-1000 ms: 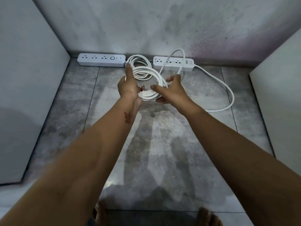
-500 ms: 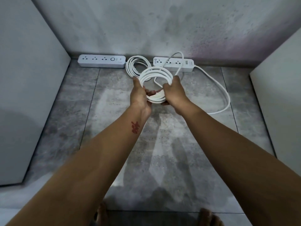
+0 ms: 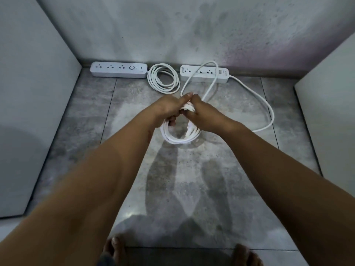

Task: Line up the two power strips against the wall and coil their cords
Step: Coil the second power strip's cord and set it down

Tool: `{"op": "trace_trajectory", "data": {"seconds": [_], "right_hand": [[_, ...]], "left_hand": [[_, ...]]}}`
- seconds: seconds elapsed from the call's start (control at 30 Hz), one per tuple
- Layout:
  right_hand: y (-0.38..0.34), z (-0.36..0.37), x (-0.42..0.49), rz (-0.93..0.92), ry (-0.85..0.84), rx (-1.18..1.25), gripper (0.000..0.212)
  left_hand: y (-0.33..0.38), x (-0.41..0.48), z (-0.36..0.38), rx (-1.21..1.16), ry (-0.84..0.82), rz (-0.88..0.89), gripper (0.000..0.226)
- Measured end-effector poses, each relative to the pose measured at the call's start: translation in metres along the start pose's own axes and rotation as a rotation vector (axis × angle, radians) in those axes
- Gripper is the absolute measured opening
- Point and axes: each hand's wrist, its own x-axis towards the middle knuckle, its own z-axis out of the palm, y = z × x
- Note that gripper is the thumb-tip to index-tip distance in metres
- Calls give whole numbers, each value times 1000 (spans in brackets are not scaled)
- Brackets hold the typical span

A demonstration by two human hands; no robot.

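Two white power strips lie along the back wall: the left strip (image 3: 118, 69) and the right strip (image 3: 204, 73). The left strip's cord (image 3: 163, 77) lies in a flat coil on the floor between them. A second white coil (image 3: 177, 136) hangs over the floor in the middle. My left hand (image 3: 169, 110) and my right hand (image 3: 201, 116) both grip its top, thumbs meeting above it. A loose loop (image 3: 209, 64) rises from my hands over the right strip. The slack cord (image 3: 266, 106) curves from the strip's right end across the tiles and back behind my right wrist.
Grey floor tiles (image 3: 92, 116) run between a pale panel on the left (image 3: 34, 93) and another on the right (image 3: 330, 104). The stained back wall (image 3: 172, 31) closes the space. My bare feet (image 3: 113, 250) show at the bottom edge.
Both hands have come nearer and lower with the coil, which now hangs below them instead of standing up above. The slack on the right has shifted a little.
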Motion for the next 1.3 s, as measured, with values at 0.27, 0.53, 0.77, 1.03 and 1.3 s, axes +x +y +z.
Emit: {"op": "trace_trajectory", "data": {"seconds": [0.27, 0.53, 0.77, 1.03, 1.3], "right_hand": [[10, -10, 2, 282, 114, 388, 72], [5, -22, 1, 302, 188, 666, 68], [8, -23, 1, 233, 169, 571, 46], [6, -20, 0, 80, -38, 113, 20], [8, -11, 2, 3, -123, 66, 49]], "left_hand": [[1, 3, 9, -653, 340, -100, 46], [6, -2, 24, -922, 349, -194, 52], [1, 2, 30, -954, 334, -258, 52], [-8, 15, -1, -258, 362, 23, 14], [3, 8, 4, 451, 27, 257, 73]]}}
